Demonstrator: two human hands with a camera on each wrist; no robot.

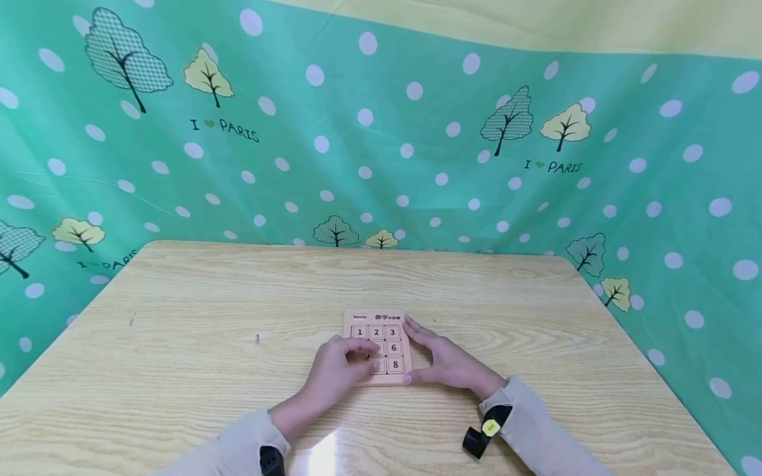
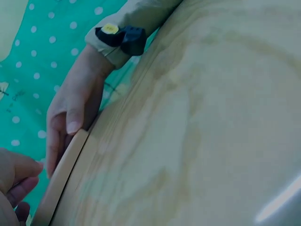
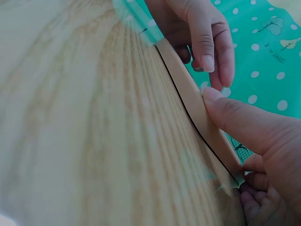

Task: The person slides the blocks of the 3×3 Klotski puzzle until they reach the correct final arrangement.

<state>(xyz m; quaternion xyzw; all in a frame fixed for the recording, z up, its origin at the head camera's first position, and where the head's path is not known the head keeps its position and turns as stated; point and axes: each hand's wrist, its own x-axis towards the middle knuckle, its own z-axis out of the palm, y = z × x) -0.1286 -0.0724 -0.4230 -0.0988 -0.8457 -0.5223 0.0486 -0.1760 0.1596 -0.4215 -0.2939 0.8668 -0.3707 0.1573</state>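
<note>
A pink number slide puzzle (image 1: 370, 317) lies flat on the wooden table. Tiles 1, 2 and 3 show in its top row; 6 and 8 sit along its right side. My left hand (image 1: 337, 363) covers the left part of the grid, its thumb and index fingertips apart over the middle column. That hand hides several tiles. The right hand (image 1: 452, 363) holds the puzzle at its right side, with the thumb at the near corner and the fingers up by the far corner. From the right wrist, the thumb (image 3: 223, 106) presses against the puzzle's side edge (image 3: 193, 99).
The light wood table (image 1: 196, 311) stretches out around the puzzle, with a small dark mark (image 1: 257, 338) on its left part. Behind it hangs a green dotted cloth (image 1: 381, 172) printed with trees. Black bands with cameras (image 1: 491, 426) sit on the wrists.
</note>
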